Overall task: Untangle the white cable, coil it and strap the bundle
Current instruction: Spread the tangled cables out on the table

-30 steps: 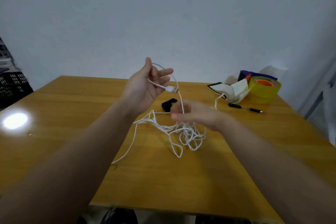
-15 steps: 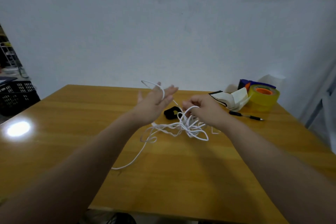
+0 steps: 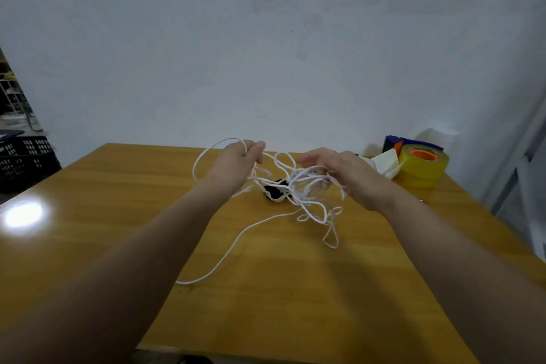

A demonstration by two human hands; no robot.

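While L hand (image 3: 236, 164) & R hand (image 3: 342, 176) grip cable (image 3: 299, 182), tangle half-hides strap (image 3: 272, 190), tape (image 3: 423, 168) beyond.

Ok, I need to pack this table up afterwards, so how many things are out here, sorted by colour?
White: 2, cable and folded paper
Black: 1, strap
Yellow: 1, tape roll
Blue: 1, item behind the roll
Total: 5 plainly visible

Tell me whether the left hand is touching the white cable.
Touching. The head view shows the left hand gripping a loop of the white cable; the loop runs into its curled fingers and arcs out beside the wrist.
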